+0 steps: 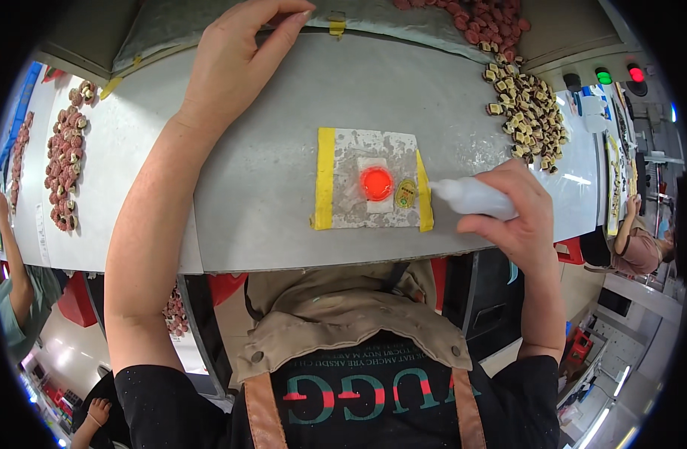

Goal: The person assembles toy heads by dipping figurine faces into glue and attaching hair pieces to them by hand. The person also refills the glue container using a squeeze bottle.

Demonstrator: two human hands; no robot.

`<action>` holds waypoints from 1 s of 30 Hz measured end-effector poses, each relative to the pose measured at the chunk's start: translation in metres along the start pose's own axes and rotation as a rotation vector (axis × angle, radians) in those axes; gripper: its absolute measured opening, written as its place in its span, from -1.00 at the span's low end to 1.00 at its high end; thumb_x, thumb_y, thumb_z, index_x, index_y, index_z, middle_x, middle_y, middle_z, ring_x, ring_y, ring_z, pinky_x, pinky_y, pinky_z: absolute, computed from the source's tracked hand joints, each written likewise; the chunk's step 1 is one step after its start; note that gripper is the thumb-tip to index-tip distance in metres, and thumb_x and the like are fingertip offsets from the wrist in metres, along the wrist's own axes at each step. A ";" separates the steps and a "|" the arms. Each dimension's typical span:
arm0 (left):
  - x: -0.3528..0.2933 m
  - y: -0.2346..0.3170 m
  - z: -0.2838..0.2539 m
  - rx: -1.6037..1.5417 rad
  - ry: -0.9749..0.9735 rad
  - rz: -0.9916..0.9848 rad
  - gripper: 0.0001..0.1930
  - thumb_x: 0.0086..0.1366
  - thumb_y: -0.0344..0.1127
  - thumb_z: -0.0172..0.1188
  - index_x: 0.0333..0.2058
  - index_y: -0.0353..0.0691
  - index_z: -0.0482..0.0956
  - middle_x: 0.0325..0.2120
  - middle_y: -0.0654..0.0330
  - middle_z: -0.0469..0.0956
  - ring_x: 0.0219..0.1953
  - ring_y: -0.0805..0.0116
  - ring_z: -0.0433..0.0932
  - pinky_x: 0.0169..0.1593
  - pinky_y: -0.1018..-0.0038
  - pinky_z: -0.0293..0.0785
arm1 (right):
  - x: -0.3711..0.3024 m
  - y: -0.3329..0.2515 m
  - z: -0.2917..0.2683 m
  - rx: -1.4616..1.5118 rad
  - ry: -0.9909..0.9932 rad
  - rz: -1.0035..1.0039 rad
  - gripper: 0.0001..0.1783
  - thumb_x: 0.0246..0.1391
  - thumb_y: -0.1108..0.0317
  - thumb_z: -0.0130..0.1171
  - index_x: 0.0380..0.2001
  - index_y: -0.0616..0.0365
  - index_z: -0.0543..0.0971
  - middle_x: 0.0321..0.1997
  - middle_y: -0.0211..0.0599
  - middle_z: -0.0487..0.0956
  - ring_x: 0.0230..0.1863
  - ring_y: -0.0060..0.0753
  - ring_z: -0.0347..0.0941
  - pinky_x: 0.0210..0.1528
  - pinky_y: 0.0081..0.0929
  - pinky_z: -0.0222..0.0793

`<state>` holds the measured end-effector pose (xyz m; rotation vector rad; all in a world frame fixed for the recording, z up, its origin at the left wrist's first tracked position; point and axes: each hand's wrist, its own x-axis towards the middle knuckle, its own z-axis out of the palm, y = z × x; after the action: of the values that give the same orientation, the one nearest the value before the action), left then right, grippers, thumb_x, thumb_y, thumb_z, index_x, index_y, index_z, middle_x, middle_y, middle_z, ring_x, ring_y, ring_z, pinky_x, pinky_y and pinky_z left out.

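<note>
Grey table [283,150] w/ yellow-taped pad [369,188], glowing red-orange disc [376,183]; white squeeze bottle [474,198].

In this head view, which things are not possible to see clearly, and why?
- Squeeze bottle: its rear part is hidden inside the right hand.
- Left hand: what its fingers touch at the belt's far edge is unclear.
- Glowing red spot on the taped plate: overexposed, so no detail shows.
- Pile of small red pieces: cut off by the top edge.

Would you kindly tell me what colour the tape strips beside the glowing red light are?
Yellow tape strips, clearest in the head view.
</note>
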<state>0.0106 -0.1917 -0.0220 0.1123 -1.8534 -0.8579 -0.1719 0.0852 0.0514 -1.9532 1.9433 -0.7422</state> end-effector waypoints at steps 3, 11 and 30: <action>0.004 0.029 0.000 -0.041 0.007 0.017 -0.90 0.24 -0.46 0.16 -0.29 -0.35 0.57 -0.41 0.06 0.57 -0.38 0.24 0.55 -0.31 0.47 0.45 | 0.006 -0.002 0.009 -0.043 -0.102 0.012 -0.58 -0.30 0.21 0.49 -0.33 0.13 0.58 -0.40 -0.30 0.50 -0.37 -0.22 0.44 -0.35 -0.38 0.36; -0.002 0.045 -0.017 0.394 -0.152 -0.247 -0.88 0.23 -0.44 0.16 -0.28 -0.35 0.57 -0.38 0.02 0.57 -0.35 0.17 0.56 -0.30 0.43 0.46 | 0.018 -0.012 0.020 -0.242 -0.161 -0.119 -0.56 -0.30 0.16 0.46 -0.33 0.14 0.57 -0.45 -0.28 0.45 -0.41 -0.20 0.38 -0.36 -0.33 0.29; -0.013 0.059 -0.039 0.600 0.073 -0.055 -0.76 0.10 -0.33 0.22 -0.20 -0.05 0.62 -0.43 0.16 0.61 -0.31 0.12 0.57 -0.12 0.26 0.46 | -0.065 0.103 -0.003 0.199 0.249 0.452 -0.45 0.06 0.33 0.23 0.09 0.35 0.38 0.06 -0.16 0.47 0.05 -0.31 0.39 0.13 -0.41 0.27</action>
<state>0.0676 -0.1617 0.0112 0.5623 -1.9909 -0.3033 -0.2578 0.1446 -0.0121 -1.2880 2.2385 -1.0325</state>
